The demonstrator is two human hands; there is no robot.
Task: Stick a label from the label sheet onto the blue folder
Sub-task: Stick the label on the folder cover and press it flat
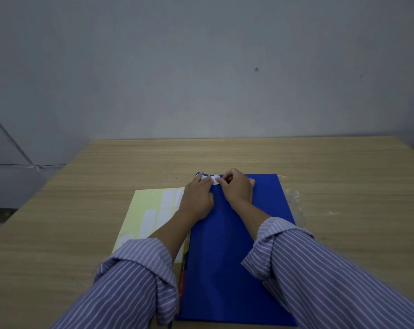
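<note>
fingers (pixel 221 181) of the right hand (pixel 238 187) pinch one end of a small white paper label (pixel 209 179) at the far edge of the flat blue folder (pixel 227 252). the left hand (pixel 197 198) lies flat, pressing the label's other end. a pale yellow label sheet (pixel 144 210) lies just left on the light wooden table (pixel 343 186).

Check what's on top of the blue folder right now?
On the blue folder, near its far edge, lies a white label, with the left hand and right hand pressing on it. The fingers cover parts of the label, so its full outline is hidden.
</note>
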